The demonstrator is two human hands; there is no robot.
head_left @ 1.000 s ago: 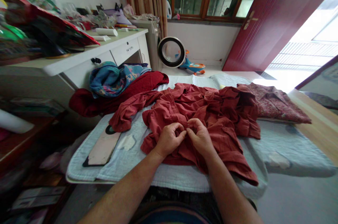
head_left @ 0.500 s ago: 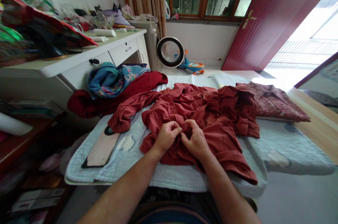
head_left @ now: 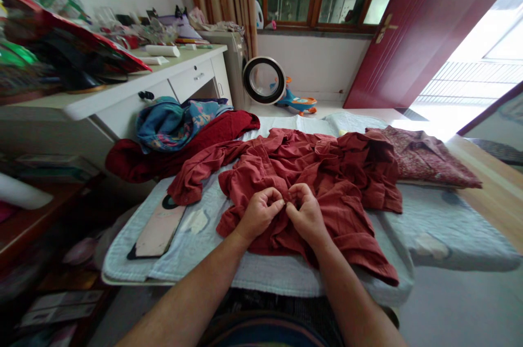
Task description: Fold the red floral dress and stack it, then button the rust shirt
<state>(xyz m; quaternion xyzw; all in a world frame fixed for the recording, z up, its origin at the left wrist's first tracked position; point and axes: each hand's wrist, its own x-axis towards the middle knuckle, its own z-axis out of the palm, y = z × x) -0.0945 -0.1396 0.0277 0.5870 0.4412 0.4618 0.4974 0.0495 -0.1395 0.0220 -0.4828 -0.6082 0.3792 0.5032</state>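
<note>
A rust-red long-sleeved shirt (head_left: 347, 200) lies spread and rumpled on a pale blue cloth (head_left: 286, 279) that covers the table. My left hand (head_left: 261, 213) pinches the shirt's front edge between thumb and fingers. Close beside it, my right hand (head_left: 306, 213) pinches the same part of the front, the two thumbs almost touching. Whatever small piece sits between the fingertips, perhaps a button, is too hidden to make out. One sleeve reaches left over the end of a pink flat case or phone (head_left: 157, 230).
A folded patterned maroon garment (head_left: 429, 156) lies at the right. Dark red cloth (head_left: 134, 162) and a blue floral cloth (head_left: 163, 123) are heaped at the left, against a white desk (head_left: 155, 85). Behind stand an open round washer door (head_left: 264, 80) and a blue-orange toy (head_left: 298, 102).
My right thumb has risen and come in against the left fingertips. Both hands have shifted slightly right, still on the shirt front.
</note>
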